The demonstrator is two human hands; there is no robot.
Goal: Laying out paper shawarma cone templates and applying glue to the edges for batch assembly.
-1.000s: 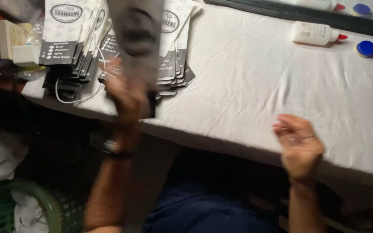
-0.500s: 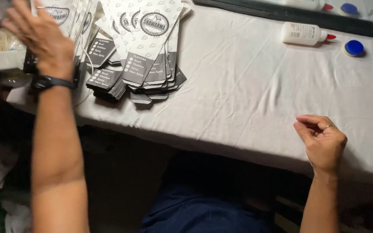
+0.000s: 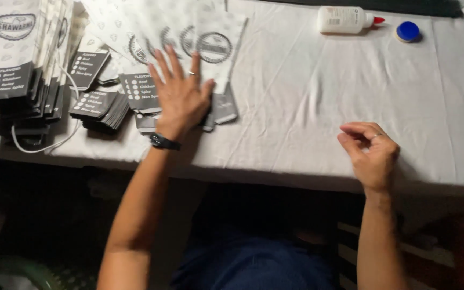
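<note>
Head view, left hand: the left hand [image 3: 181, 96] lies flat, palm down and fingers spread, released, pressing on the fanned stack of flat white-and-black printed paper sleeves [image 3: 210, 48] near the table's front edge; a black wristband [image 3: 165, 142] sits on its wrist and a ring shows on one finger.

Head view, right hand: the right hand [image 3: 371, 153] rests on the white tablecloth [image 3: 307, 91] near the front edge, fingers loosely curled toward the palm, holding nothing that can be seen; it is well apart from the sleeves.

Head view, paper sleeves: the fanned stack spreads from the upper middle of the cloth down to the left hand, white upper parts with round dark emblems, black lower panels peeking out beside the palm and wrist.

Head view, neighbouring piles: a taller stack of the same sleeves [image 3: 12, 53] stands at the far left, with a white cord [image 3: 55, 142] looping out beneath it; smaller dark-ended piles [image 3: 100, 102] lie between it and the hand.

Head view, far side: a white plastic glue bottle with a red tip [image 3: 347, 20] lies on its side near the far edge, a round blue cap [image 3: 407, 31] just beside it.

Head view, in the way: the left palm covers the middle of the fan; the space under the table is too dark to tell.
</note>
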